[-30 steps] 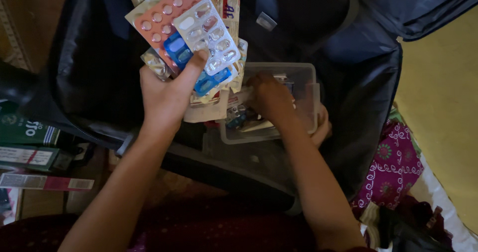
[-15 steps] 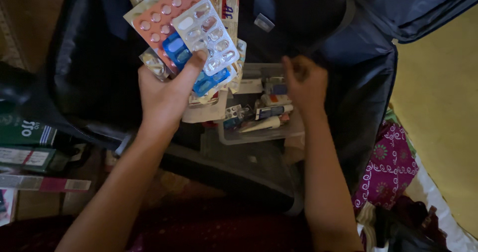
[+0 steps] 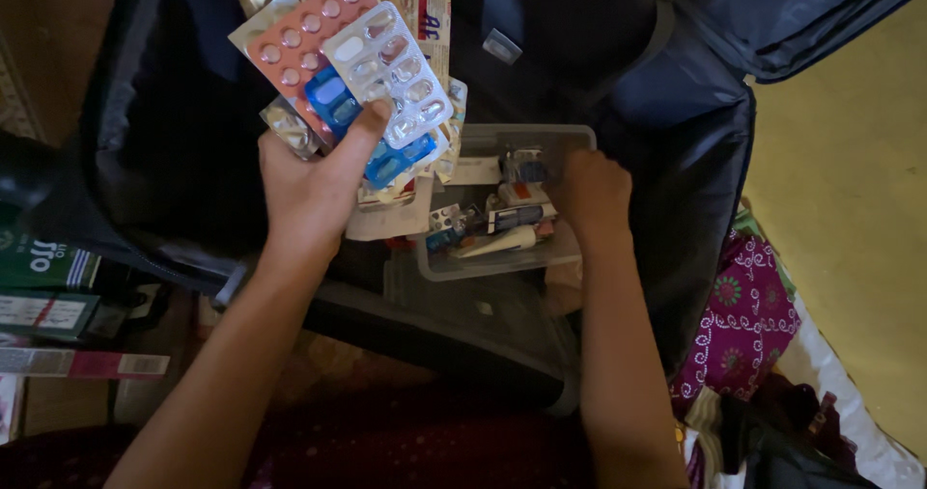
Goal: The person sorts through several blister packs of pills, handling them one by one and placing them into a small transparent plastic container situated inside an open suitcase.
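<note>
Left hand (image 3: 311,188) gripping a fanned stack of blister packs (image 3: 359,74), thumb pressed across the front: pink strip, clear silver strip, blue strip on top, foil ones behind. Stack held up over an open dark suitcase (image 3: 174,122). Right hand (image 3: 591,192) curled at the right end of a clear plastic box (image 3: 502,257) inside the suitcase, on or just over the rim; grip unclear. Tubes (image 3: 497,243) and small packets in the box. Green cartons (image 3: 43,257) far left, magenta patterned cloth (image 3: 739,325) right.
</note>
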